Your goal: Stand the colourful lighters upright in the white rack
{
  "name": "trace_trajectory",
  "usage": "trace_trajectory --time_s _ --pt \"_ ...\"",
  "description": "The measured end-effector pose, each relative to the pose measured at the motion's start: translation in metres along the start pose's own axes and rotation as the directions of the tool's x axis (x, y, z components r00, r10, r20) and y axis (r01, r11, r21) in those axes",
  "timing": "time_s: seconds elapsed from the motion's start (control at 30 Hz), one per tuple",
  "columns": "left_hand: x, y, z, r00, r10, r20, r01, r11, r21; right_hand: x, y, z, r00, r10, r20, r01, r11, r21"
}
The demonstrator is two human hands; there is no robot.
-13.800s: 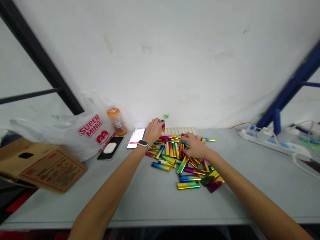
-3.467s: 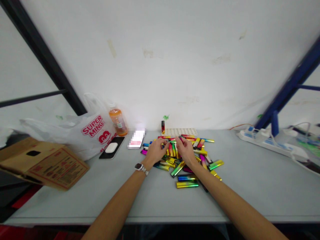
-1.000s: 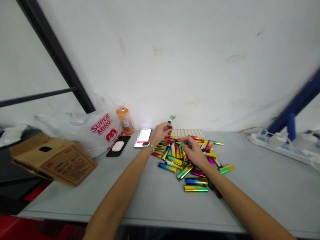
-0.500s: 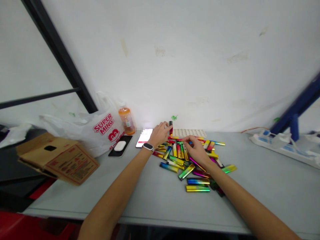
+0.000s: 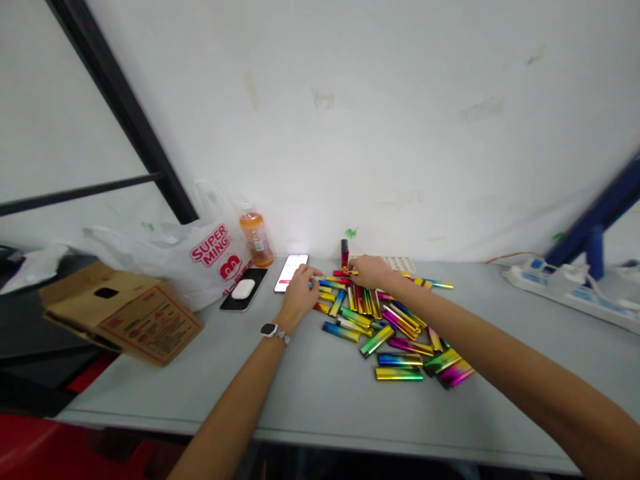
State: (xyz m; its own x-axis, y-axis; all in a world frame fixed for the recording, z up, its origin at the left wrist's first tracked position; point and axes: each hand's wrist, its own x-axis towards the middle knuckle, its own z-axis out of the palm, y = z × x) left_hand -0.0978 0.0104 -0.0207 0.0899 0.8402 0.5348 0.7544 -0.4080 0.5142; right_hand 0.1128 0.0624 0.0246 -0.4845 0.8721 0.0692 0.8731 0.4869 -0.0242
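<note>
Several shiny lighters in yellow, green, blue, red and magenta lie in a loose pile on the grey table; a yellow-green one [image 5: 377, 341] is near the front. Upright at the back by the wall stands a red lighter [image 5: 345, 254] with a dark top. My left hand [image 5: 301, 292], with a watch on its wrist, is at the pile's left edge, its fingertips closed around the blue end of a lighter. Over the back of the pile reaches my right hand [image 5: 371, 272], fingers bent down at a red lighter; whether it grips one is hidden.
A white perforated tray [image 5: 400, 263] lies behind the pile. To the left are a lit phone [image 5: 291, 272], an orange bottle [image 5: 257, 239], a dark phone [image 5: 257, 283] under a white case [image 5: 243, 289], a plastic bag [image 5: 173, 263] and a cardboard box [image 5: 145, 327]. A power strip [image 5: 565, 297] lies right.
My left hand has left the upright red lighter and moved left and nearer. My right hand has moved left and back, over the rear of the pile.
</note>
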Motion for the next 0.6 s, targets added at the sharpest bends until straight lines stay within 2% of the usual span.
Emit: trace_trajectory --time_s 0.13,0.3,0.43,0.6 --pt "0.001 0.009 0.006 0.999 0.004 -0.032 -0.005 1.000 -0.029 0.016 -0.005 -0.004 0.998 -0.004 0.065 0.010 0.996 -0.093" --pt "0.003 0.016 0.020 1.000 0.010 0.005 -0.010 0.999 -0.046 0.025 -0.007 -0.004 0.997 -0.025 0.077 0.037 0.987 -0.156" --pt "-0.001 0.014 0.019 1.000 -0.013 0.006 0.013 0.997 -0.077 0.025 -0.004 -0.005 0.995 -0.050 0.090 0.066 0.980 -0.185" --pt "-0.002 0.012 0.013 0.999 -0.035 -0.041 0.031 0.994 -0.109 0.006 0.009 -0.010 0.995 -0.096 -0.007 0.095 0.991 -0.091"
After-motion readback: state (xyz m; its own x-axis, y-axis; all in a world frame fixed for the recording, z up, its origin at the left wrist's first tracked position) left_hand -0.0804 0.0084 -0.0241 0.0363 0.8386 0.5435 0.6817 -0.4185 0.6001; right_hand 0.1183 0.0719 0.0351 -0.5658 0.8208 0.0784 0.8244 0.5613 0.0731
